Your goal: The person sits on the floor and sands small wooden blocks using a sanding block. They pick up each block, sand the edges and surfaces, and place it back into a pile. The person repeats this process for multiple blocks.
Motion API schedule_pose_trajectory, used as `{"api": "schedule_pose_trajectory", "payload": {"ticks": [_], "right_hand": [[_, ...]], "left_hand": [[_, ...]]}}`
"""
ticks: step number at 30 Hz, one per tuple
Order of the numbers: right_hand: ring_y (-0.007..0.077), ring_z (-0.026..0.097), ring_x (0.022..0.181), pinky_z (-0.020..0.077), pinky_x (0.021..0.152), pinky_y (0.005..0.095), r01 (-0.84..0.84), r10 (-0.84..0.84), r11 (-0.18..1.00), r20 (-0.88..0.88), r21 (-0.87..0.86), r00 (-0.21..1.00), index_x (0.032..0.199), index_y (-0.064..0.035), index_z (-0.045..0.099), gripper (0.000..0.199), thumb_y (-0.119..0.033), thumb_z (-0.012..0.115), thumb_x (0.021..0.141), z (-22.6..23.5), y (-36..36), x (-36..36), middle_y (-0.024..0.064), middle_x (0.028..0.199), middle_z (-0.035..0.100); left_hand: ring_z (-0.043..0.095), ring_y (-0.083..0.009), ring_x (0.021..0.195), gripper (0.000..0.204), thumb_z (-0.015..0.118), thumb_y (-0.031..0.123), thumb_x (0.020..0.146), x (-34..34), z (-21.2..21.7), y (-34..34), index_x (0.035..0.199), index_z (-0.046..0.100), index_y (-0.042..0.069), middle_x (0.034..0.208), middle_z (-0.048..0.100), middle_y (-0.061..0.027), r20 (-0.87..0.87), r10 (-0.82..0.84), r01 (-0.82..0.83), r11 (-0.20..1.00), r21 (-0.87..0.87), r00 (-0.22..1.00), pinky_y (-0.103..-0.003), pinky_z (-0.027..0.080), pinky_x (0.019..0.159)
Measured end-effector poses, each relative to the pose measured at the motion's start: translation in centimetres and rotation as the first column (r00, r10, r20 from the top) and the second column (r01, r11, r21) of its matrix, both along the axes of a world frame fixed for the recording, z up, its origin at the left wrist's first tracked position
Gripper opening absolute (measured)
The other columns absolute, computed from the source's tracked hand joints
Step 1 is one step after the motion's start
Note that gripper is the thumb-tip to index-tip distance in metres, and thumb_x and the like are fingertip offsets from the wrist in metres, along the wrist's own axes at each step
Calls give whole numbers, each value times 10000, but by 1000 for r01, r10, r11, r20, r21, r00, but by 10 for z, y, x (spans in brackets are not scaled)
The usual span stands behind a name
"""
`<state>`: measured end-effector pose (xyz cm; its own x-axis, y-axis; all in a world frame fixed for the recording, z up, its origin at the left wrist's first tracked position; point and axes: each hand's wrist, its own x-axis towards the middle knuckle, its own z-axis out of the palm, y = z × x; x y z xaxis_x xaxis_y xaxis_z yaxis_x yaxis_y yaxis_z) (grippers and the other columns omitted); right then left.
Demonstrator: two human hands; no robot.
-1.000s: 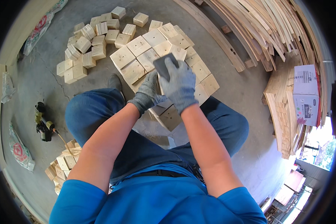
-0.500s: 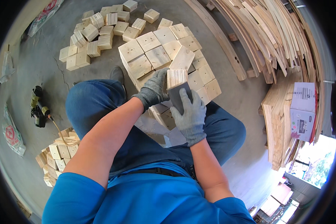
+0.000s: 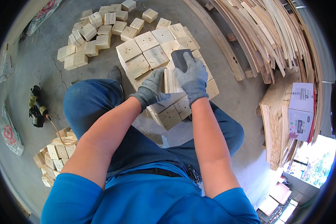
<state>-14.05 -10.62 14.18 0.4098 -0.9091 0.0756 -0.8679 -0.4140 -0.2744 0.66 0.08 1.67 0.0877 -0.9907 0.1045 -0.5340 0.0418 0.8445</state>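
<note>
Head: blocks, planks, grey floor

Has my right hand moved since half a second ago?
Yes. Against the stacked wooden blocks, the right hand has moved forward, away from the body, with the dark gray block.

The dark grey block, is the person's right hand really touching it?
Touching. The head view shows the gloved right hand gripping the dark grey block, fingers over its right side.
</note>
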Motion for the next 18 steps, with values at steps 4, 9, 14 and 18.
{"api": "schedule_pose_trajectory", "payload": {"ticks": [4,9,14,18], "right_hand": [[447,627,1283,514,1089,531,-12,12,1000,40,-13,999,1524,-120,613,764,-358,858,841,-5,4,-9,260,1411,625],[470,607,1270,494,1074,571,-98,105,990,67,-103,992,1541,-137,589,775,-342,864,846,-13,70,-58,268,1434,583],[465,567,1312,446,1103,596,-127,131,989,46,-71,990,1552,-139,581,810,-316,892,825,-8,130,-90,272,1479,541],[470,561,1320,446,1099,599,-151,155,986,68,-67,986,1549,-139,584,816,-312,898,816,-11,124,-90,281,1488,530]], "left_hand": [[518,-424,1435,1104,964,313,697,-1,4,0,1603,378,79,1527,503,-244,8,-3,3,999,46,1000,-441,436,1225],[535,-413,1417,1070,957,344,706,-1,24,-1,1583,399,91,1510,509,-235,2,-23,22,990,141,1000,-446,450,1211],[552,-416,1399,1047,953,362,710,0,5,-4,1570,412,107,1492,517,-224,43,-17,13,997,73,999,-459,480,1187],[557,-416,1394,1049,953,360,709,0,17,0,1571,411,107,1484,520,-218,9,-7,5,986,168,1000,-451,487,1182]]}}
